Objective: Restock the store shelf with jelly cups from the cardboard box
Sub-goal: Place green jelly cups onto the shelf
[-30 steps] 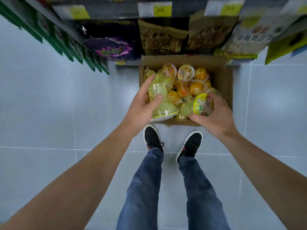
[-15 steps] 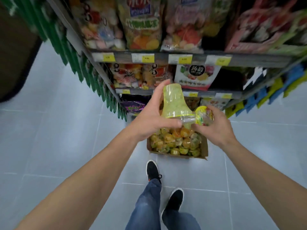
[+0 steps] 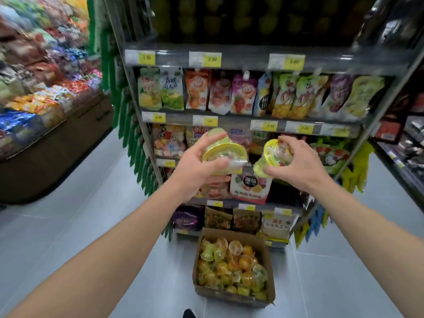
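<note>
My left hand (image 3: pixel 195 171) grips a yellow-green jelly cup (image 3: pixel 220 150), tilted with its wide rim toward me. My right hand (image 3: pixel 296 164) holds a second, smaller green jelly cup (image 3: pixel 273 154) with a yellow-rimmed clear lid. Both cups hang in the air in front of the middle tiers of the store shelf (image 3: pixel 241 120). Below, on the floor at the shelf's foot, the open cardboard box (image 3: pixel 270 292) is filled with several orange and green jelly cups (image 3: pixel 231 269).
The shelf tiers carry snack pouches (image 3: pixel 229 92) behind yellow price tags (image 3: pixel 212 59). A low display of wrapped sweets (image 3: pixel 34 88) stands at the left across a grey tiled aisle (image 3: pixel 80 214). Another rack (image 3: pixel 403 145) lies at the right. My shoe tip (image 3: pixel 189 314) shows at the bottom.
Both hands have lifted the two cups out of the box up to mid-shelf height. My view has risen from the box to the shelf front.
</note>
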Demonstrator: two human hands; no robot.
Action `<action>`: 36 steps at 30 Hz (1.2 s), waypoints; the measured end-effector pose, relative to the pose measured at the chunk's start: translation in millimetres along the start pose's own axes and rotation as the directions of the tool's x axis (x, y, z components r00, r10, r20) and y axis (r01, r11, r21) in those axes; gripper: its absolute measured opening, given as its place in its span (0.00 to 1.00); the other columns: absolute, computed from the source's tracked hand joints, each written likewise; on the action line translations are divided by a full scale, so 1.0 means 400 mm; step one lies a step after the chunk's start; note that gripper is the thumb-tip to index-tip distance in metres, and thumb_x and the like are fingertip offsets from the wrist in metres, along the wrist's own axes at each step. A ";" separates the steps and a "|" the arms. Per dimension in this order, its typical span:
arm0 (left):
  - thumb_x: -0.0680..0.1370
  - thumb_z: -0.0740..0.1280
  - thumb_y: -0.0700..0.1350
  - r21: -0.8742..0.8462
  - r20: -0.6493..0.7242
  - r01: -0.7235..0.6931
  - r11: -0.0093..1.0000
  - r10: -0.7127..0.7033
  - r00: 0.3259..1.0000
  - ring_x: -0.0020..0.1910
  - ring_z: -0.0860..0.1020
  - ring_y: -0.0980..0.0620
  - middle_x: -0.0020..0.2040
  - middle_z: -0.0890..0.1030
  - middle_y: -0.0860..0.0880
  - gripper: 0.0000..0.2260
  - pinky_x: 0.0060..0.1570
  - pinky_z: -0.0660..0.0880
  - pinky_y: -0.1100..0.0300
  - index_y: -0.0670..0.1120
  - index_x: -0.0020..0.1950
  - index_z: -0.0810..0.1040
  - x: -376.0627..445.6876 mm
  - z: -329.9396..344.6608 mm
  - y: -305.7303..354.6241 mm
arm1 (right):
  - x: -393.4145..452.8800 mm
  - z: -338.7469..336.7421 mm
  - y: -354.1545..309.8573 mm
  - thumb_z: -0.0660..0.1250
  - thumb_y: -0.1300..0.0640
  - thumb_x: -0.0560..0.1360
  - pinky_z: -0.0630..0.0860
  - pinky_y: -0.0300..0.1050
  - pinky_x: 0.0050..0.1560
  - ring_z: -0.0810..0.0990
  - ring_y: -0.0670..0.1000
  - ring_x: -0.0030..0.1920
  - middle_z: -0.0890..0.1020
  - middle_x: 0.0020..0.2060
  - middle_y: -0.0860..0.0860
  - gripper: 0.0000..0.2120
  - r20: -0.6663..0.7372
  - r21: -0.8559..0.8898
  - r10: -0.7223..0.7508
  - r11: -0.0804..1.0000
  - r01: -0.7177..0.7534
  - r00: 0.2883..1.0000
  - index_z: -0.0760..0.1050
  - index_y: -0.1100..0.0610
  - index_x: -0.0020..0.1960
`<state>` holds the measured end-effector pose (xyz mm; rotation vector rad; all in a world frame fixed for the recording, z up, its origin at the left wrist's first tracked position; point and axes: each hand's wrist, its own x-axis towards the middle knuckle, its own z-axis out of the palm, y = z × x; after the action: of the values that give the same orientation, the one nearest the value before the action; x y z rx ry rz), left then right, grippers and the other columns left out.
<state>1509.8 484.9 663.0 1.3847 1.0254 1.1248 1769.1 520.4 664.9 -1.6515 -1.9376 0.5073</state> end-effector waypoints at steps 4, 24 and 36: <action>0.66 0.80 0.44 0.215 0.018 -0.188 0.959 0.188 0.982 0.75 0.65 0.51 0.76 0.65 0.61 0.36 0.68 0.70 0.39 0.66 0.69 0.73 0.048 -0.036 0.118 | 0.052 -0.128 -0.094 0.77 0.43 0.65 0.65 0.45 0.64 0.68 0.53 0.69 0.70 0.69 0.51 0.44 -0.070 -0.031 -0.117 0.993 0.115 0.991 0.64 0.52 0.76; 0.75 0.75 0.44 0.493 -0.016 -0.584 0.645 0.678 0.735 0.52 0.82 0.57 0.54 0.82 0.54 0.29 0.53 0.80 0.56 0.58 0.73 0.68 0.504 -0.397 0.629 | 0.561 -0.416 -0.543 0.82 0.49 0.60 0.62 0.20 0.54 0.71 0.42 0.56 0.72 0.57 0.44 0.45 -0.553 -0.239 -0.551 0.823 0.515 0.625 0.68 0.52 0.72; 0.78 0.70 0.45 0.624 0.012 -0.567 0.538 0.719 0.695 0.50 0.79 0.65 0.59 0.78 0.63 0.23 0.50 0.77 0.65 0.65 0.69 0.73 0.679 -0.468 0.747 | 0.760 -0.453 -0.655 0.82 0.48 0.61 0.68 0.43 0.65 0.71 0.48 0.62 0.72 0.61 0.48 0.45 -0.490 -0.305 -0.601 0.797 0.522 0.631 0.66 0.53 0.74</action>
<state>1382.6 755.4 992.5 2.3176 1.1136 1.6440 1645.1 761.3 1012.0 -0.9829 -1.8885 -0.3519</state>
